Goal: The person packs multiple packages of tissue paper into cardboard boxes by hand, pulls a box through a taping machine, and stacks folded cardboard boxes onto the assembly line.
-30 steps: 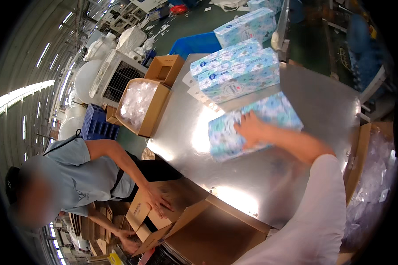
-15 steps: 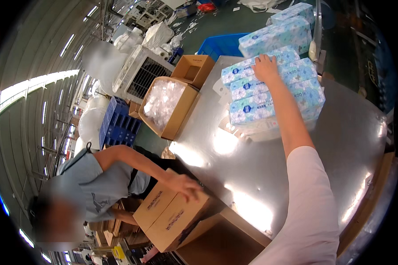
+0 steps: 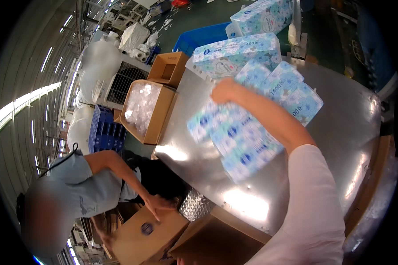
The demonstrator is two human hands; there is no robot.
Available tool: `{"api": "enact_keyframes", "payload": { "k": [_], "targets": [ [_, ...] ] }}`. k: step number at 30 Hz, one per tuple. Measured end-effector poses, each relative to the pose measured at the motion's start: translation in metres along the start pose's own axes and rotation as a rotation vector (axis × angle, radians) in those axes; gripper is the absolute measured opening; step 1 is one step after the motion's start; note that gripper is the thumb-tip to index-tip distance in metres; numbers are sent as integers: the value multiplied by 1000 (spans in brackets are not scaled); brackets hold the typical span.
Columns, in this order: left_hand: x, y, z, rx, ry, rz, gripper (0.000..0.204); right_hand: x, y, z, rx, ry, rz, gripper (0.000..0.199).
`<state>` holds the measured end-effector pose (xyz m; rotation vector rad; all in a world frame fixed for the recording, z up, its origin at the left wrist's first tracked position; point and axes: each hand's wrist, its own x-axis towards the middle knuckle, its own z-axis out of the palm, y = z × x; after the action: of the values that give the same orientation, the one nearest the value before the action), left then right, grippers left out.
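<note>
Several long tissue packs (image 3: 232, 132) in blue-and-white floral film lie side by side at a slant on the metal table (image 3: 340, 119). My right hand (image 3: 226, 90) has reached across them, its fingers curled over the far side of the farthest pack in this group. The fingertips are partly hidden and a little blurred. My right forearm passes over the packs, in a white sleeve. Just beyond the hand stands a separate matching pack (image 3: 236, 55), with another pack (image 3: 261, 20) behind it. My left hand does not show.
An open carton (image 3: 216, 238) stands at the near table edge. Beside it, a co-worker's hand (image 3: 159, 205) rests on a closed carton (image 3: 141, 234). Left of the table are a carton of clear plastic (image 3: 141, 106), a smaller open carton (image 3: 167, 66) and a blue bin (image 3: 203, 37).
The grouped packs have slid left and toward me, turning askew and away from the packs behind. My right hand has moved left with them. The co-worker's carton has tipped to another face.
</note>
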<state>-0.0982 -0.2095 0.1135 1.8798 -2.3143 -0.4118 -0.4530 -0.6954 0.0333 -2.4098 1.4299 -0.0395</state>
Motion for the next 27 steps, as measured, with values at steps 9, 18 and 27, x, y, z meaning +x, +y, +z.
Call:
{"api": "enact_keyframes", "payload": {
  "k": [9, 18, 27],
  "targets": [
    [42, 191, 91, 133, -200, 215, 69, -198, -159, 46, 347, -144, -1001, 29],
    [93, 142, 142, -1251, 243, -447, 88, -358, 2, 114, 1839, -226, 388, 63],
    [104, 129, 105, -1826, 14, -555, 78, -315, -36, 83, 2113, -362, 466, 57]
  ]
}}
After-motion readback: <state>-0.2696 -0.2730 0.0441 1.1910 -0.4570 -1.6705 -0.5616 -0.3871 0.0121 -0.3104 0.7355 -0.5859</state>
